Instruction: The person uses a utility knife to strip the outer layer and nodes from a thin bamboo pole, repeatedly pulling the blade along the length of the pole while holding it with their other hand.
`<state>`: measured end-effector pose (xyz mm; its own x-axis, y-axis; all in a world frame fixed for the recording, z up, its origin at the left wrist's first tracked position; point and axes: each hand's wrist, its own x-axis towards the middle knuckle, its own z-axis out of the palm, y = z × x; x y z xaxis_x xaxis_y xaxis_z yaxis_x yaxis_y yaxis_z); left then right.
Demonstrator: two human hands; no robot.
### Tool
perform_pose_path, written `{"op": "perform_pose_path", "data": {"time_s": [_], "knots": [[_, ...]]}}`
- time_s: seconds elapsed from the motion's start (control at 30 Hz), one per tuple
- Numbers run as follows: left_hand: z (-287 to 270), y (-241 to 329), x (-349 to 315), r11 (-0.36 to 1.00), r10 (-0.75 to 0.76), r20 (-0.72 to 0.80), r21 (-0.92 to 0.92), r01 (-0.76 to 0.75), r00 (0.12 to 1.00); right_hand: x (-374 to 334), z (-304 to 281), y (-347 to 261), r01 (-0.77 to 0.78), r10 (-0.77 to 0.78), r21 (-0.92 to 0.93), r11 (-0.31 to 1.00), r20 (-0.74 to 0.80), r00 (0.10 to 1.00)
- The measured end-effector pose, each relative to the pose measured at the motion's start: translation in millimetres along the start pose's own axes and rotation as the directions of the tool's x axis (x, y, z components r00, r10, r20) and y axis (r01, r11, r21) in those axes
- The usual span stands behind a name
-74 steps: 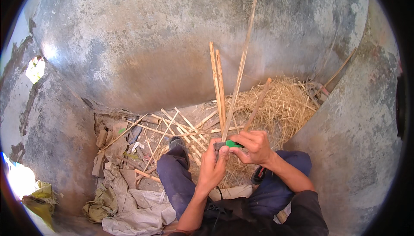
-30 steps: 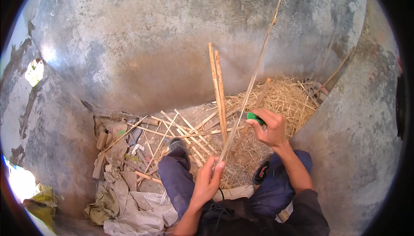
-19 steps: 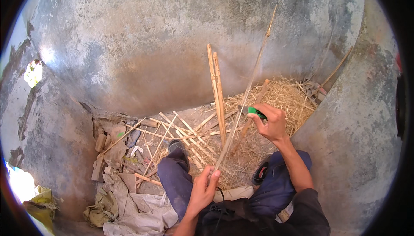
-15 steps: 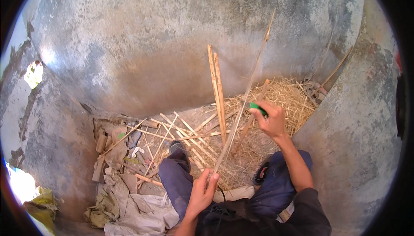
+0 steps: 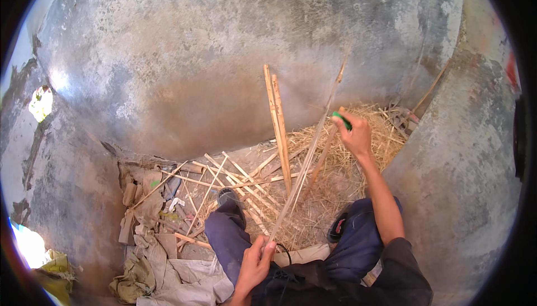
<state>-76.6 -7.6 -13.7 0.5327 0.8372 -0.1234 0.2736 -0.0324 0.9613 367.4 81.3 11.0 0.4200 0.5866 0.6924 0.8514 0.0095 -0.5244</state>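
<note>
My left hand [image 5: 256, 262] is closed around the near end of a long, thin, pale stick [image 5: 305, 166]. The stick slants away to the upper right, and its far tip is blurred. In my right hand [image 5: 357, 136] is a green-handled tool [image 5: 342, 120], beside the upper part of the stick; whether it touches the wood cannot be made out, and its working end does not show clearly. Beyond the stick, two upright wooden poles [image 5: 278, 127] stand close together near the wall.
A pile of straw-like shavings [image 5: 372, 138] lies at the far right. Several cut sticks [image 5: 246, 180] cross on the ground ahead of my left foot. Cloth sacks [image 5: 184, 278] and scraps lie at the left. A stained, curved-looking wall [image 5: 212, 71] encloses the far side.
My right hand has moved farther up along the stick with the green-handled tool. The left hand has shifted slightly nearer and to the left, still gripping the stick, whose tip has dropped.
</note>
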Motion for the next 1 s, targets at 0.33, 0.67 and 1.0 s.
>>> {"op": "perform_pose_path", "data": {"time_s": [0.33,0.67,1.0], "knots": [[-12,-14,-16,0.998,-0.055,0.082,0.020,0.054,0.995,24,-9,49,-0.113,0.102,-0.110,0.988,-0.097,0.990],[-32,-21,0,0.993,0.062,-0.028,0.100,-0.059,0.998,24,-20,50,-0.440,0.359,0.519,0.733,0.254,0.898],[-46,-30,7,0.955,0.171,-0.198,0.273,-0.113,0.965,18,-28,54,-0.544,0.369,0.407,0.734,0.433,0.822]]}}
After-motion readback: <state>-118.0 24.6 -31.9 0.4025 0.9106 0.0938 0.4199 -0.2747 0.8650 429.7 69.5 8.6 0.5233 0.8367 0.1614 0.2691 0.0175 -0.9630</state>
